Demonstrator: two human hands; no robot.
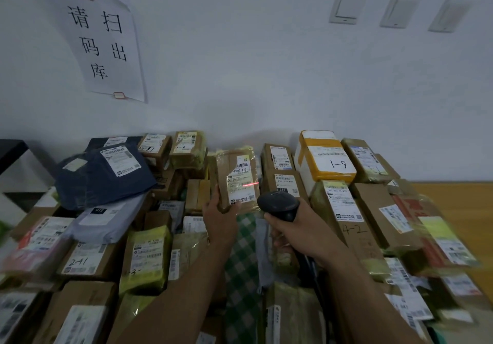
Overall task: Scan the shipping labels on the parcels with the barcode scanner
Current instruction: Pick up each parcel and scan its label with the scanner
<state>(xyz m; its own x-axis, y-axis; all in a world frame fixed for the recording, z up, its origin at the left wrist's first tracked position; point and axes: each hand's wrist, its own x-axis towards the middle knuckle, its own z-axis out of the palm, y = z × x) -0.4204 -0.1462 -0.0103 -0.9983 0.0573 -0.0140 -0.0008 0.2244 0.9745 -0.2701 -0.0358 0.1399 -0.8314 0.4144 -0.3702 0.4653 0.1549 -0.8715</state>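
Above piled parcels (pixel 149 258), left hand (pixel 220 219) gripping parcel (pixel 237 181), right hand (pixel 298 233) aiming scanner (pixel 278 205)

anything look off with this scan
Yes. The red scan line sits on the text of the label on the held parcel, running off its right edge, well below the barcode near the top.

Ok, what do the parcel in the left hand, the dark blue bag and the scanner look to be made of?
Parcel: brown cardboard under clear glossy film or tape, going by the sheen and crinkled edges. Dark blue bag: likely soft plastic mailer; it creases and sags. Scanner: dark, smooth moulded plastic, apparently, with a dull highlight on its head.
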